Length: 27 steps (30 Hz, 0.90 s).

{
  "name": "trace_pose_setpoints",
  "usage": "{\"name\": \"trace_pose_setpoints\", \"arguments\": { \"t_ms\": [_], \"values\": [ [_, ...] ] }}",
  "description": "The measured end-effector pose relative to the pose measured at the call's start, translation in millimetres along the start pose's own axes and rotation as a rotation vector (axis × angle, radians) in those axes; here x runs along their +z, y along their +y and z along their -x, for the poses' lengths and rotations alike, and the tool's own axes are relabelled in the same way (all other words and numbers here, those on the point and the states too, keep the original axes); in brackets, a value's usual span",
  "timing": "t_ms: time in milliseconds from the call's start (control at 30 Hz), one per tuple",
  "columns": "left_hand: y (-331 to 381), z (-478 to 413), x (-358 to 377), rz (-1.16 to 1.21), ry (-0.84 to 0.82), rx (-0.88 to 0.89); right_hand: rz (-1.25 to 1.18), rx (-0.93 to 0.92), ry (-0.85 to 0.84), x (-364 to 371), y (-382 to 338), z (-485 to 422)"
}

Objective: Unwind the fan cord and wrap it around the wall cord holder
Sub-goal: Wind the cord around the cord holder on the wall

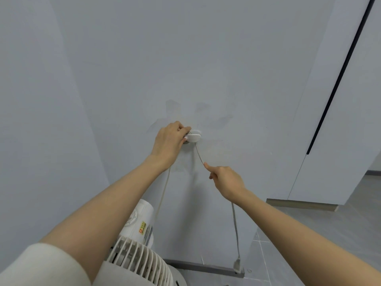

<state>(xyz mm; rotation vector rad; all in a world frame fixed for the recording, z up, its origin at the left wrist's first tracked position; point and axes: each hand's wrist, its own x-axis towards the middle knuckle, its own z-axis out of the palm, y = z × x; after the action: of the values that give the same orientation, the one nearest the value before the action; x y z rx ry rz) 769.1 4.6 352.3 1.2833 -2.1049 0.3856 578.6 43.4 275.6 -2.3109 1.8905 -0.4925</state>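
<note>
Eyes on the cord (199, 154): thin, pale and limp, it sagged wherever nothing bore it up, so it looked light and soft, a thing that would bend easily round the holder (193, 137) but slacken off again unless kept taut. The holder sat on the wall (206, 69) just above frame centre. One run of cord dropped from it toward 7 o'clock to the fan (140, 252); the other slanted toward 5 o'clock into the right hand (225, 181), then hung straight down to the plug (237, 264) near the floor. The best hold seemed to be close under the holder, on the bare cord and not the dangling plug.

The left hand (168, 141), arm stretched forward, gripped the holder's 9 o'clock end, thumb below and fingers curled over the top; whether it also pinned the wound turns was hard to tell, since the fingers covered them. The right hand, lower at 4 o'clock of the holder, was closed round the cord, forefinger pointing up along it.
</note>
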Motion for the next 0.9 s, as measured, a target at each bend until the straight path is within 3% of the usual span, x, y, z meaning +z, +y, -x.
{"name": "trace_pose_setpoints", "arguments": {
  "t_ms": [133,233,333,433,533,667,767,900],
  "values": [
    [5,13,5,-0.176,0.058,0.197,-0.009,0.02,0.052,-15,6,3],
    [6,24,14,-0.269,-0.044,0.381,-0.022,0.011,0.057,-21,6,5],
    [3,32,24,-0.382,-0.239,0.328,-0.009,-0.04,0.078,-27,6,9],
    [1,36,34,-0.346,-0.386,0.233,0.02,-0.089,0.086,-35,7,14],
    [7,33,31,-0.189,-0.467,0.11,0.05,-0.117,0.1,-44,7,18],
    [9,33,30,0.222,-0.499,-0.129,0.115,-0.167,0.168,-49,4,22],
    [6,34,36,0.417,-0.399,-0.28,0.152,-0.161,0.266,-54,1,25],
    [8,33,34,0.927,-0.184,-0.522,0.09,-0.069,0.337,-64,0,24]
  ]
}}
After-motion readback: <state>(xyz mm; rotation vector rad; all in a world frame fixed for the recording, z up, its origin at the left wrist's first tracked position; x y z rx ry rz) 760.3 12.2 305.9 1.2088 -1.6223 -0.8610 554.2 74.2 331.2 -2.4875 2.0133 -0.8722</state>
